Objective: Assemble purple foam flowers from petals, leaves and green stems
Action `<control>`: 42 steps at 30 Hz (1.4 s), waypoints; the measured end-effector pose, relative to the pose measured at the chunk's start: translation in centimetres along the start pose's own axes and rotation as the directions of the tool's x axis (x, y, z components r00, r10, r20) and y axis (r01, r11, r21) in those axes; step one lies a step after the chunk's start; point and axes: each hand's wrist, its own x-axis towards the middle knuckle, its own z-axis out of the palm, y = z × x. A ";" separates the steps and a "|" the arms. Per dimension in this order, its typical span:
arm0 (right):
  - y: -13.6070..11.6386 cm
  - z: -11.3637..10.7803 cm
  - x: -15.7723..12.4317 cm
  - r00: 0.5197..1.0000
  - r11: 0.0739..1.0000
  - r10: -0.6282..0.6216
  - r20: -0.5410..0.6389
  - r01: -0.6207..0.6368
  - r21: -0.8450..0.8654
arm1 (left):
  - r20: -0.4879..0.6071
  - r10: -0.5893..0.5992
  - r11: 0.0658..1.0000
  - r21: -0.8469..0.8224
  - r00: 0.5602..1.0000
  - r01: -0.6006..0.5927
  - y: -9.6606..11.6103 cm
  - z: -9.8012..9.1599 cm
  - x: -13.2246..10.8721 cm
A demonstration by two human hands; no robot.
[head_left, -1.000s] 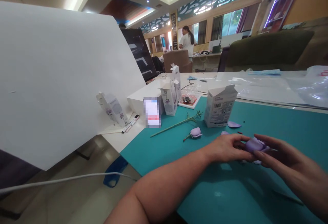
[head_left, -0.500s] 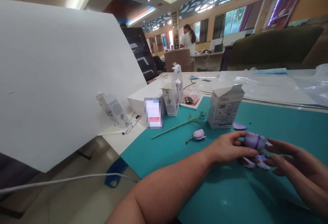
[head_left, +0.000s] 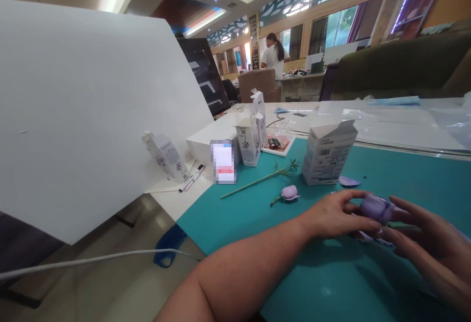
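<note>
A purple artificial flower [head_left: 376, 208] is between my hands above the teal mat. My left hand [head_left: 346, 214] grips its petals from the left, thumb in front and fingers behind. My right hand [head_left: 423, 233] closes around its base and green stem from the right. Under my hands, loose lilac petals [head_left: 368, 237] lie partly hidden. Another loose petal [head_left: 349, 181] rests beyond my left hand. To the left, a lilac flower bud [head_left: 289, 193] on a short stem lies on the mat, with a long green stem [head_left: 257, 180] behind it.
An opened white box [head_left: 327, 155] stands at the back of the teal mat [head_left: 316, 273]. Farther left are several printed boxes [head_left: 249, 143], a phone [head_left: 223, 162] with a blurred screen and markers [head_left: 192, 178]. A large white panel [head_left: 91, 106] rises at left. A person [head_left: 274, 57] stands in the background.
Both hands have shifted slightly right with the flower, which has turned a little. The whole view has also moved slightly. The loose petals beneath are more covered now.
</note>
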 end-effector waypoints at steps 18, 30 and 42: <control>-2.2 -0.4 -0.5 0.991 0.997 0.058 -0.120 -0.064 -0.043 | -0.538 0.523 0.797 0.583 0.661 -0.156 9.4 -8.3 -9.8; -1.4 -1.0 -0.2 0.997 0.999 -0.028 -0.076 0.025 -0.041 | -0.914 0.385 0.923 0.381 0.130 -0.057 6.3 -21.6 -14.9; -0.5 -0.9 0.6 0.993 0.999 0.027 -0.113 -0.030 -0.023 | -0.900 0.357 0.933 0.357 0.251 -0.050 6.5 -23.2 -13.7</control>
